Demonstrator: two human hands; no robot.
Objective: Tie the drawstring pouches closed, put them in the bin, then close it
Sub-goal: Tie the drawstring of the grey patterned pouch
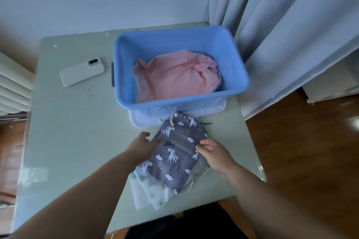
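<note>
Holding the grey unicorn-print fabric drawstring pouch (174,153) by its two long edges, I've got my right hand (211,153) curled over the right side, pinching cloth, and my left hand (142,144) reaching fairly straight-fingered onto the left side, touching more than clamping. The pouch lies on a stack of thin white pouches with green print (151,190) at the near edge of the pale green glass-topped table (77,122). Its gathered neck and cream cord (173,120) point away from me, just over the flat white plastic lid (139,120). It's soft, limp and light, I reckon, so it'll sag if I lift it by one corner. Better to take it at the bunched neck, or with both sides pinched. The cloth below may slide on the glass and drag along, so I'd lift it clear, not pull. The open blue plastic bin (180,103) stands just beyond on that lid, with a pink fabric pouch (174,77) already inside and room left on top. The front rim is the one edge to clear. A white phone (82,71) lies well off to the left, and the pale curtain (291,25) hangs close behind the bin's right side.
</note>
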